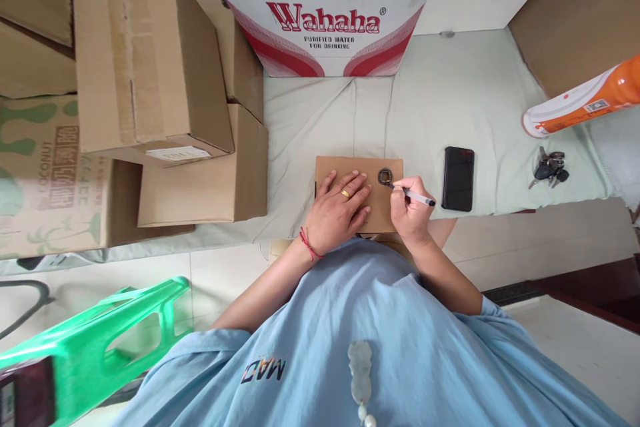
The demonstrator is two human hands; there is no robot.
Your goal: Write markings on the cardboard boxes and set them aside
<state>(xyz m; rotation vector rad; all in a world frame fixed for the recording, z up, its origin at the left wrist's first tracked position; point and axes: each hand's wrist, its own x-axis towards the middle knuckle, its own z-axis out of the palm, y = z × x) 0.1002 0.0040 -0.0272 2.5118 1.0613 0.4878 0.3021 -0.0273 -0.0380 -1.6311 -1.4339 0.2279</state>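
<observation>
The left hand (340, 210) is lying flat, fingers spread, pinning a small flat cardboard box (360, 192) at the near edge of the cloth-covered surface (450, 100). The right hand (411, 207) is gripping a marker pen (417, 197), its tip touching a dark round mark (385, 177) on the box's far right corner. If the pinning pressure eases, the box may slide and smear the ink. Farther right, a black phone (458, 178) is lying close enough to catch a stray stroke.

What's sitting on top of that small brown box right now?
On the small brown box: the left hand flat, a dark round mark, the pen tip from the right hand. Anything beneath the palm is covered.
</observation>
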